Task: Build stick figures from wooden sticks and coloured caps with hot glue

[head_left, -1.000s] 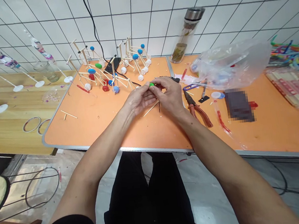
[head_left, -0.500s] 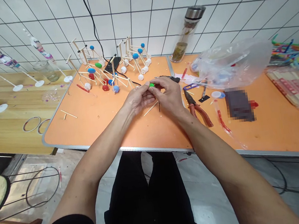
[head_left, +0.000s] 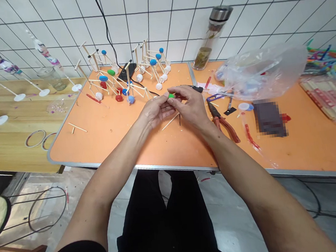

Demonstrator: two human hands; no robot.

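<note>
Between my fingertips is a small green cap [head_left: 171, 96], partly hidden, above the orange table. My left hand [head_left: 160, 110], palm turned up, pinches it from the left with thumb and forefinger. From the right, my right hand [head_left: 190, 104] closes its thumb and fingers on the same piece. A thin wooden stick [head_left: 170, 122] lies on the table just under the hands. Behind them stand several small stick models [head_left: 131, 87] with blue, red, green and white caps. Red-handled pliers [head_left: 222, 123] lie to the right of my right hand.
A glass tea bottle [head_left: 210, 40] stands against the tiled wall. Right of it lie a clear plastic bag [head_left: 261, 71], a bundle of wooden sticks [head_left: 329, 101] and coloured pipe cleaners [head_left: 335, 66]. A wooden table [head_left: 12, 143] with paper-wrapped sticks adjoins on the left.
Both hands keep their pinch on the green cap, with almost no movement. The whole view has shifted very slightly.
</note>
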